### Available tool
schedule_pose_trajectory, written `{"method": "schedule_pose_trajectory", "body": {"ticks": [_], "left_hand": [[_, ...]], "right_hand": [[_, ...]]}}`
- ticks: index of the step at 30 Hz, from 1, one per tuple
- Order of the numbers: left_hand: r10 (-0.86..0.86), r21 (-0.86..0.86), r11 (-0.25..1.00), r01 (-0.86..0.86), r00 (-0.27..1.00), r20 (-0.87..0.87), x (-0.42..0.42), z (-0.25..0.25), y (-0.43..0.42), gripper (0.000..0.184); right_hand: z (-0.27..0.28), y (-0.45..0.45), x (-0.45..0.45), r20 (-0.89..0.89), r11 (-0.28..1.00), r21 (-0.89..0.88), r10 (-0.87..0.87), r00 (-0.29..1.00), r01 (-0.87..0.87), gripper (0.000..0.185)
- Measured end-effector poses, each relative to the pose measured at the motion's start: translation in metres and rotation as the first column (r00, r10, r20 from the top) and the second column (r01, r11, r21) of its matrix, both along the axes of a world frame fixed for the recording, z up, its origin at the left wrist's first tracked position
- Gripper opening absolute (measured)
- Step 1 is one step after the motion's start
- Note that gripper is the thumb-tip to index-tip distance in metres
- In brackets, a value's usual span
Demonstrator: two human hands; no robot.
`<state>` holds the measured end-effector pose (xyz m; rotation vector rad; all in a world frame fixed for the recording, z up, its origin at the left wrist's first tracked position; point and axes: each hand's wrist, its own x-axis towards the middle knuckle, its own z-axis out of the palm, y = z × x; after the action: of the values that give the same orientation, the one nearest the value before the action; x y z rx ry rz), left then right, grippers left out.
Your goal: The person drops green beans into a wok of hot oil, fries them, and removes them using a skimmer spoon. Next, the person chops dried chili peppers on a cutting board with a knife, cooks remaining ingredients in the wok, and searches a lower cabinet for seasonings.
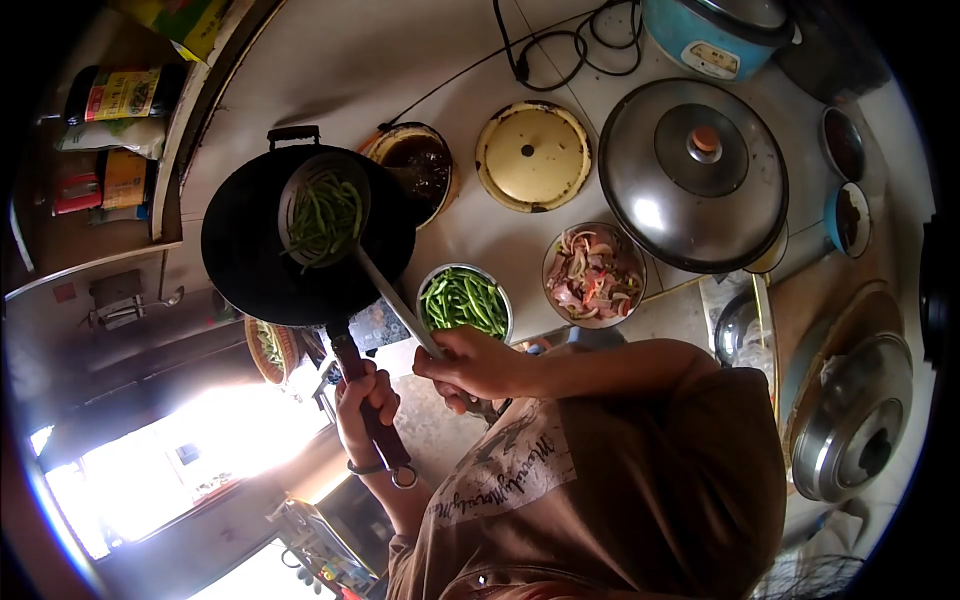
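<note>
My left hand [368, 400] is closed around the dark handle of a black wok [240, 250]. My right hand [468, 368] grips the long metal handle of a skimmer [288, 205], whose bowl is held over the wok. Green beans [328, 215] lie in the skimmer, a few hanging at its rim. Close by my right hand stands a metal bowl of green beans [465, 303]. A bowl of sliced raw meat [595, 275] with onion and red bits sits to its right. Beside the wok, a pot [415, 170] holds dark brown liquid.
A yellow enamel lid [533, 157] and a large steel lid [693, 175] lie on the tiled counter. A blue rice cooker [715, 40] and a black cable [580, 50] are behind. Bottles stand on a shelf [195, 130] at left. A wicker basket [265, 350] is below the wok.
</note>
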<state>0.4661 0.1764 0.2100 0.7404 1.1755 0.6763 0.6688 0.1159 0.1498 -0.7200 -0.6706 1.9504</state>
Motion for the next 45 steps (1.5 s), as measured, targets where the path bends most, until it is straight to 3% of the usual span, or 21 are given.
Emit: {"method": "schedule_pose_trajectory", "body": {"ticks": [29, 39, 45], "left_hand": [[-0.042, 0.040, 0.998, 0.044, 0.998, -0.053, -0.004, -0.007, 0.003, 0.011], [0.003, -0.091, 0.996, 0.023, 0.963, 0.269, -0.018, -0.014, 0.007, 0.013], [0.046, -0.133, 0.991, 0.009, 0.914, 0.403, -0.027, -0.024, 0.007, 0.013]], "right_hand": [[0.000, -0.004, -0.003, -0.021, 1.000, -0.023, -0.009, 1.000, 0.008, 0.020], [0.002, -0.001, 0.006, -0.086, 0.996, -0.064, -0.063, 0.994, 0.057, 0.018], [0.012, 0.005, 0.016, 0.013, 0.997, -0.045, -0.068, 0.998, 0.069, 0.015]]}}
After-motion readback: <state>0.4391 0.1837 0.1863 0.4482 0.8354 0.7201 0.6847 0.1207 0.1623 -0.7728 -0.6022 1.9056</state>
